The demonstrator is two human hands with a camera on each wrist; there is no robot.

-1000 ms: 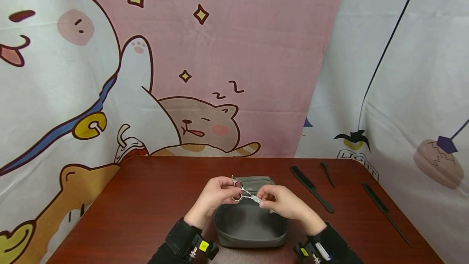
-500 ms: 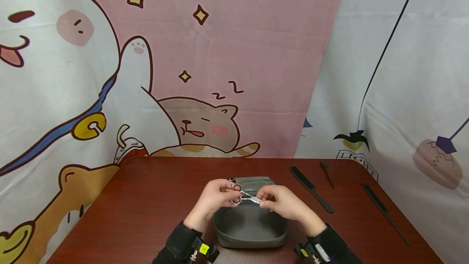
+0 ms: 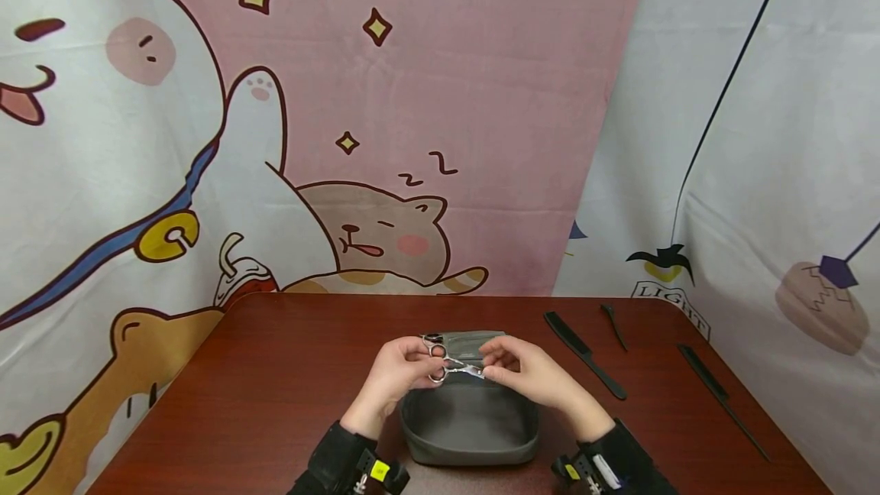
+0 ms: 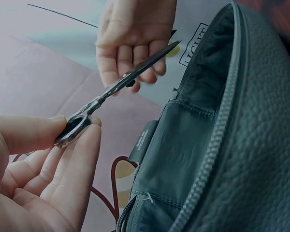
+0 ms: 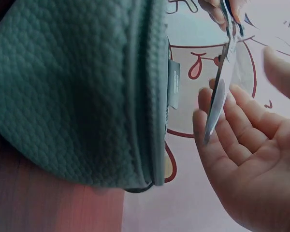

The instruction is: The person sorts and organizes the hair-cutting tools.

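Note:
A pair of silver scissors (image 3: 462,367) is held above an unzipped grey-green pouch (image 3: 470,455). My left hand (image 3: 393,374) pinches the scissors at their finger rings between thumb and fingers, the blades pointing right. In the left wrist view the scissors (image 4: 131,75) slant up toward the other hand. My right hand (image 3: 532,374) is beside the blade tips; in the right wrist view its thumb stands away and its fingers are loosely bent behind the blades (image 5: 221,92). Whether those fingers touch the blades I cannot tell. The pouch's lid is folded back on the far side.
On the right of the brown table (image 3: 296,388) lie a wide dark comb (image 3: 584,354), a small thin dark tool (image 3: 614,326) and a thin-tailed comb (image 3: 722,399). Behind the table hangs a cloth with cartoon animals (image 3: 385,231).
The right hand's fingers have come away from the blades and loosened. The left hand, with the scissors, has shifted slightly left.

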